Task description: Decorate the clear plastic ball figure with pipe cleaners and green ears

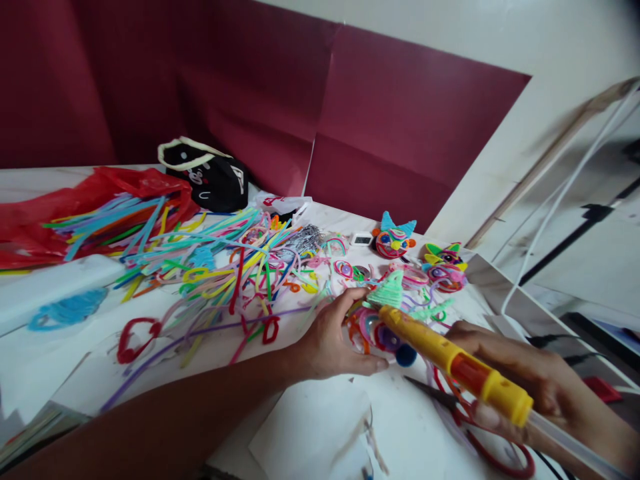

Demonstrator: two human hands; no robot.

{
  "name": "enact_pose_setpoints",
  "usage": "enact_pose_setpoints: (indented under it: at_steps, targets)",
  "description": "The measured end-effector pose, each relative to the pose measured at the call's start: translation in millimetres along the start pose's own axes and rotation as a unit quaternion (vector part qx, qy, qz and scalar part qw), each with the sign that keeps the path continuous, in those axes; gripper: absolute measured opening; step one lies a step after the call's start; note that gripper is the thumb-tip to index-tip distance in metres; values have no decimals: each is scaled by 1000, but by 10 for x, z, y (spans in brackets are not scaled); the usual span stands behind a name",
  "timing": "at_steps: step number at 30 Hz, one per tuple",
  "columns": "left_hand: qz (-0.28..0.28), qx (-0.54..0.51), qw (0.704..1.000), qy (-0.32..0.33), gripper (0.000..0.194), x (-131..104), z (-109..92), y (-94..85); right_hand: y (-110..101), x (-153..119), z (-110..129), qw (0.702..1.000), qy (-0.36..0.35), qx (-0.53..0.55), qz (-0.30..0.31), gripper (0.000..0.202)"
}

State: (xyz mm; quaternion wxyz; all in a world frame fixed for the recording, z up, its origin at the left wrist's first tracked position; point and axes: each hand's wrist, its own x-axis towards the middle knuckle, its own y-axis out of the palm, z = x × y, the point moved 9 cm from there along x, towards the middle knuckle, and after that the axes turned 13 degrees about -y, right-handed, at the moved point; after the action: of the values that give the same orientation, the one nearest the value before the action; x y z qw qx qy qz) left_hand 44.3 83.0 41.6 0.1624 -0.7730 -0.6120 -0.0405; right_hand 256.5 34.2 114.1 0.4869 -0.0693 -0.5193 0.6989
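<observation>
My left hand point(323, 341) is closed around a small round pipe-cleaner figure point(369, 331), its thumb along the near side. A pale green pointed ear point(390, 291) tops the figure, and a dark blue pom-pom point(406, 355) shows at its lower right. In my right hand point(550, 373) is a yellow glue gun point(440, 347) with a clear glue stick point(570, 437) at its rear. The gun's nozzle end is at the base of the green ear; whether it touches is unclear. Red-handled scissors point(520, 463) lie beneath my right hand.
Many coloured pipe cleaners point(220, 250) spread over the table's left, some in a red plastic bag point(125, 183). Finished-looking figures point(393, 245) stand at the back right. A black bag point(215, 180) leans at the back. A white paper sheet point(310, 427) lies in front.
</observation>
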Motion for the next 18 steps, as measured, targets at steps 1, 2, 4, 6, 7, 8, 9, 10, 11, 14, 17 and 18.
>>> enact_pose_setpoints:
  at_steps: [1,2,4,6,7,8,9,10,11,14,17,18]
  targets:
    - [-1,1,1000,4,89,-2,-7,-2,17,7,9,1000,0,4,9,42]
    - [-3,2,1000,9,88,-4,-15,-5,44,14,20,1000,0,7,24,42]
    - [-5,4,1000,13,88,-8,-25,-9,78,26,42,999,-2,10,44,42]
    - [-6,7,1000,10,88,-10,-21,-11,73,28,51,999,-1,10,46,41]
    - [-4,7,1000,8,88,-11,-18,-9,68,23,48,999,0,8,45,41]
    - [-4,7,1000,7,88,-12,-14,-10,62,15,43,999,-1,6,43,41]
    - [-4,7,1000,6,89,-13,-11,-10,63,4,33,999,-1,3,44,41]
    - [-4,7,1000,5,89,-13,-6,-10,67,-10,19,999,-2,1,46,41]
    - [-5,7,1000,3,90,-12,0,-11,73,-24,3,999,-2,-1,47,41]
    - [-5,5,1000,0,91,-8,5,-9,81,-46,-32,999,-3,-5,42,42]
    - [-3,2,1000,4,90,-8,-19,-6,84,-19,6,999,-12,8,34,40]
    - [-6,4,1000,2,89,-7,-23,-10,85,-2,30,999,-15,16,32,39]
